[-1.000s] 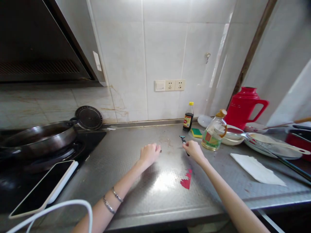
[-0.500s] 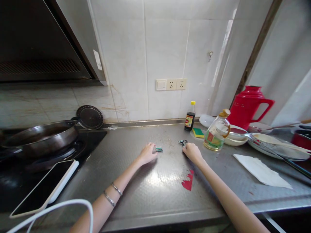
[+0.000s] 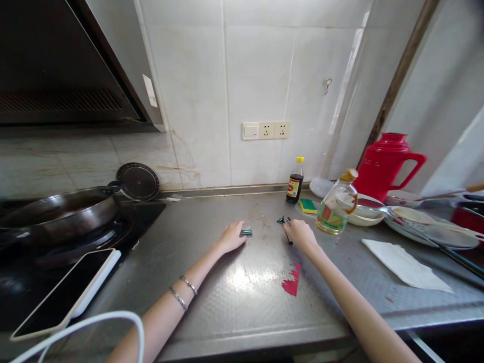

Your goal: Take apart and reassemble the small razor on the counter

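My left hand [image 3: 232, 237] rests low over the steel counter with its fingers curled round the near end of small green cylinders that look like batteries [image 3: 247, 232]. To the right, my right hand [image 3: 300, 235] pinches a small dark tool with a thin black handle and a short greenish crosswise head [image 3: 280, 220]. Its exact kind is too small to make out, and the fingers cover part of it. Between the hands and nearer to me, a torn red patch [image 3: 291, 281] lies on the counter [image 3: 212, 297].
Behind the right hand stand a soy sauce bottle [image 3: 295, 181], a sponge [image 3: 308, 206] and an oil bottle [image 3: 335, 209]. Further right are a red thermos [image 3: 385, 166], plates [image 3: 434, 237] and a white napkin [image 3: 406, 265]. A pan [image 3: 64, 217] and a phone [image 3: 64, 297] lie left, with a white cable [image 3: 94, 317].
The dark tool has turned in my right hand, so its black handle now shows below the fingers. My left hand has shifted only slightly, and more of the green cylinders shows.
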A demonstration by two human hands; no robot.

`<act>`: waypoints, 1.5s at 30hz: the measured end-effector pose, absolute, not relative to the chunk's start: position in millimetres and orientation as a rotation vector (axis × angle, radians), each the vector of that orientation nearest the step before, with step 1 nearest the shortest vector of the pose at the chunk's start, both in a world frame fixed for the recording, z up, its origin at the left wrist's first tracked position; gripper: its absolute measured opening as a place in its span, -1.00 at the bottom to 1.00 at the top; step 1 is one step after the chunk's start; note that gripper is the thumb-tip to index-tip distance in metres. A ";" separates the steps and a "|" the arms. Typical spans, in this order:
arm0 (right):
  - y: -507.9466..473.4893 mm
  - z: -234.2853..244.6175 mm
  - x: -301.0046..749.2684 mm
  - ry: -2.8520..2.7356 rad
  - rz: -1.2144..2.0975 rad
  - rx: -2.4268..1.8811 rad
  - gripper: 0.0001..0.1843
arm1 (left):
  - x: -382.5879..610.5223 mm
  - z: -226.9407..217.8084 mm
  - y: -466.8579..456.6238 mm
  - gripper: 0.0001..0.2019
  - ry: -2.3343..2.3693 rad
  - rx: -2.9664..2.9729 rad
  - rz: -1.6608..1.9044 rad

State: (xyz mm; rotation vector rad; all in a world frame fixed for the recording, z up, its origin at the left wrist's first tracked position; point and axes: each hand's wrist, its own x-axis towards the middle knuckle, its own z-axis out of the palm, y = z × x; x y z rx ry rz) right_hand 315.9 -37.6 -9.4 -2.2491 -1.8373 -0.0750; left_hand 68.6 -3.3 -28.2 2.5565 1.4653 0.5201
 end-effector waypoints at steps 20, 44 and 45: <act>-58.8 31.9 321.3 -2.454 0.313 -1.398 -0.36 | 94.7 -23.9 -16.9 -0.45 0.916 2.464 0.801; -12.0 5.9 425.3 -2.455 0.108 -1.744 -0.46 | 57.0 -15.7 -19.2 -0.50 1.070 2.476 0.897; -8.4 2.3 432.2 -2.435 0.126 -1.774 -0.46 | 52.1 -16.5 -16.8 -0.52 1.094 2.465 0.905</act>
